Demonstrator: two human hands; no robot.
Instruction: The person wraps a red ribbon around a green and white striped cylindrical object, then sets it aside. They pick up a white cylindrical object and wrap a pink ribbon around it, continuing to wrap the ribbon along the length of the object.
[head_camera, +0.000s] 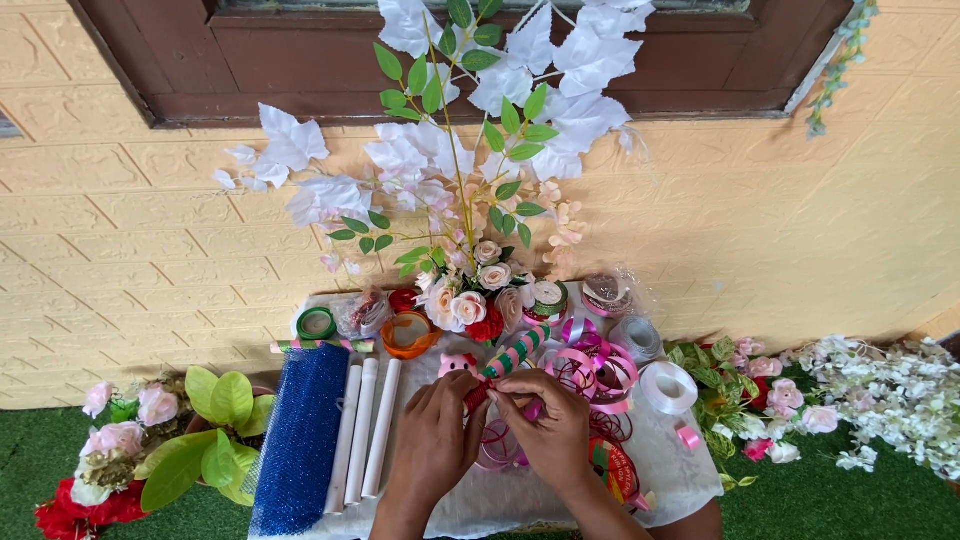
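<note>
1. Down at the near edge of the table (690, 480), your two hands meet over the white cloth, fingertips pressed close together.
2. Your left hand (437, 432) is curled, its fingers pinching the lower end of a striped stick (517, 352) wound in green, pink and red.
3. Your right hand (549, 425) is closed on the same end from the other side, fingertips touching those of the left; a bit of red shows between them.
4. That striped stick tilts up and away from your hands toward the flower arrangement (470, 290) standing at the back of the table against the yellow wall.
5. Just beside your left hand sits a small pink pig figure (457, 364).
6. Off your right hand lies a tangle of pink curling ribbon (590, 372), with a white ribbon roll (668, 387) a little farther out.
7. To your left, three white tubes (365, 430) lie side by side next to a roll of blue mesh (300, 440).
8. Behind those sit a green tape roll (316, 323) and an orange ring (408, 333).
</note>
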